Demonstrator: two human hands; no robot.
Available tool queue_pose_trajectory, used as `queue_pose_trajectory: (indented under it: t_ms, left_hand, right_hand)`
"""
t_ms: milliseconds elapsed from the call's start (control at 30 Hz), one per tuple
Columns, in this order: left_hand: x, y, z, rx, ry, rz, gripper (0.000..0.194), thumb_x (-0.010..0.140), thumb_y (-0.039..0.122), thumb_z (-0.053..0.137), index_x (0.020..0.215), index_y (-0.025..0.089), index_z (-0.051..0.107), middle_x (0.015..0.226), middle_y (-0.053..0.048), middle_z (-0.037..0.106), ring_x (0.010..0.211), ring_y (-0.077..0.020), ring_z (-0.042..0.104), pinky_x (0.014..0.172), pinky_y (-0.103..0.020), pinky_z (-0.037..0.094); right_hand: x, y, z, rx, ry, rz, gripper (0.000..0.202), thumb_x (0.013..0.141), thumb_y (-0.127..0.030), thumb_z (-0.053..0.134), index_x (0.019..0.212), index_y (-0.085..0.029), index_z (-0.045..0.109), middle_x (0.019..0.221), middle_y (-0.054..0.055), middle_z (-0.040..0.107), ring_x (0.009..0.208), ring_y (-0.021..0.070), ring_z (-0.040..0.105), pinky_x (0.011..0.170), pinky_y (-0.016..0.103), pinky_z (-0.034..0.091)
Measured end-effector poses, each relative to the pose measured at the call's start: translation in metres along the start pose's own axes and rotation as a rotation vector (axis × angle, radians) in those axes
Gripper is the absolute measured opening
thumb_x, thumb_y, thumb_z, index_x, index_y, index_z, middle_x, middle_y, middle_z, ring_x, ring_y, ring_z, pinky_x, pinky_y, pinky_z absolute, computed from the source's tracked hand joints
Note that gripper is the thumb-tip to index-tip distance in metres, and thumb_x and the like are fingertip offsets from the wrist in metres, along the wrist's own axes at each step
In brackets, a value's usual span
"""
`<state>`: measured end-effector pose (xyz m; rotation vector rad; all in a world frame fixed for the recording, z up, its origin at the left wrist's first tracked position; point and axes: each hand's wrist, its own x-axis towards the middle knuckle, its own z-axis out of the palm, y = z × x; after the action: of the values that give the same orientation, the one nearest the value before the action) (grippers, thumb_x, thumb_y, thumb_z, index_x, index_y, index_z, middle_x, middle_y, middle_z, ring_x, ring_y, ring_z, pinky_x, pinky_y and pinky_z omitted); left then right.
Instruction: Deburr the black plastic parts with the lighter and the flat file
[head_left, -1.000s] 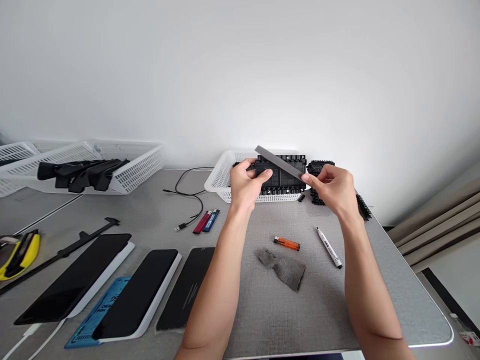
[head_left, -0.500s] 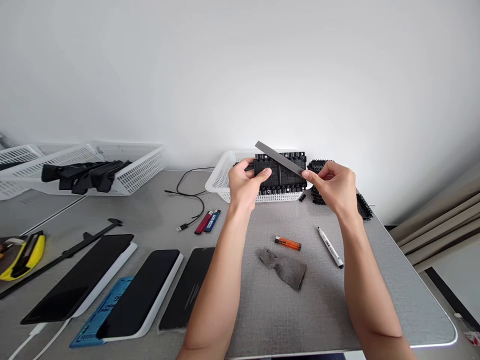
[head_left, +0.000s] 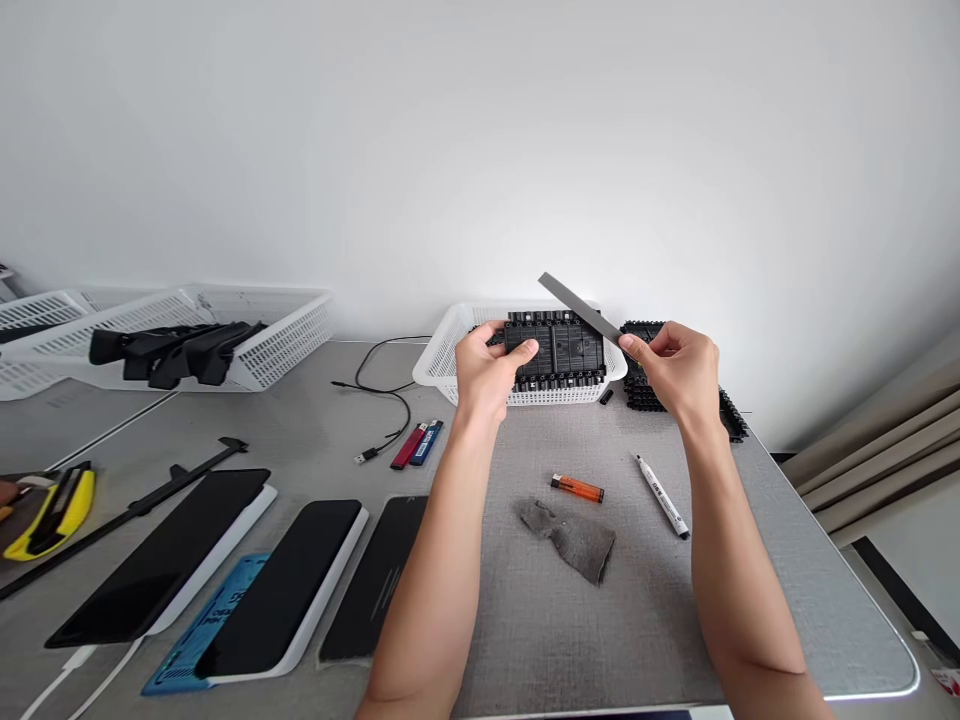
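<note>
My left hand (head_left: 486,372) grips the left end of a black ribbed plastic panel (head_left: 566,352) with toothed edges, its thumb lying on the front face. The panel is held up in front of a white perforated basket (head_left: 442,350). Between the thumb and fingers of my right hand (head_left: 671,372) is the lower end of a flat grey strip (head_left: 574,300). That strip slants up to the left, crossing the panel's upper right corner in view; whether it touches cannot be made out. More black toothed panels (head_left: 643,395) are stacked behind my right hand.
An orange lighter (head_left: 577,488), a grey cloth (head_left: 581,543) and a white marker (head_left: 663,497) lie between my forearms. Leftward are two small lighters (head_left: 418,444), a black cable (head_left: 409,405), several phone-like devices (head_left: 281,590), a black caliper (head_left: 161,495) and a basket of black parts (head_left: 285,350).
The grey strip has moved right and slightly up with my right hand, exposing more of the panel's face. My left hand and the panel have shifted slightly.
</note>
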<state>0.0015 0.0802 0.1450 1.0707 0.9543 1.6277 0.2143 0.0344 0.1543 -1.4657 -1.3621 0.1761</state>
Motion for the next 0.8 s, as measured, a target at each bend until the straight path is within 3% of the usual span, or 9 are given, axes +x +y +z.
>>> queue_pose_trajectory:
  t_ms: [200,367,533,700,800]
  left_hand:
    - [0.0000,0.0015,-0.0007,-0.019,-0.002,-0.018,0.043,0.047,0.020,0.086,0.085,0.016,0.067,0.071,-0.003,0.073,0.073,-0.0205,0.069,0.076,-0.036,0.055]
    - [-0.0001,0.0039,-0.0011,-0.048,0.014,-0.026,0.043,0.046,0.023,0.087,0.082,0.017,0.064,0.069,-0.001,0.069,0.074,-0.0192,0.067,0.078,-0.035,0.053]
    - [0.0012,0.0041,-0.0017,-0.078,0.005,-0.035,0.045,0.044,0.024,0.088,0.080,0.017,0.062,0.069,0.001,0.068,0.071,-0.0169,0.065,0.076,-0.033,0.052]
    - [0.0024,0.0012,0.0004,-0.077,0.047,-0.037,0.043,0.045,0.021,0.085,0.079,0.018,0.061,0.066,0.001,0.068,0.067,-0.0167,0.064,0.073,-0.033,0.052]
    - [0.0015,0.0011,0.0016,-0.076,0.027,-0.058,0.043,0.045,0.021,0.085,0.079,0.019,0.059,0.068,0.001,0.068,0.068,-0.0174,0.065,0.070,-0.032,0.052]
  right_hand:
    - [-0.0011,0.0002,-0.0035,0.042,-0.025,0.004,0.054,0.075,-0.062,0.075,0.057,-0.023,0.044,0.049,-0.003,0.045,0.049,0.0125,0.037,0.046,0.028,0.028]
    - [-0.0005,0.0021,-0.0012,0.002,0.070,0.041,0.054,0.078,-0.061,0.073,0.057,-0.023,0.042,0.049,-0.003,0.044,0.048,0.0126,0.038,0.048,0.028,0.031]
    - [-0.0008,0.0054,0.0017,0.070,0.029,0.045,0.056,0.077,-0.065,0.072,0.058,-0.023,0.042,0.048,-0.004,0.043,0.047,0.0118,0.038,0.048,0.027,0.031]
    - [-0.0034,0.0020,0.0024,0.112,0.098,0.053,0.056,0.082,-0.066,0.067,0.060,-0.023,0.039,0.048,-0.005,0.043,0.046,0.0118,0.039,0.048,0.027,0.031]
    - [-0.0051,-0.0014,0.0038,0.084,0.053,0.008,0.054,0.081,-0.064,0.069,0.061,-0.023,0.040,0.049,-0.005,0.043,0.047,0.0116,0.037,0.048,0.027,0.030]
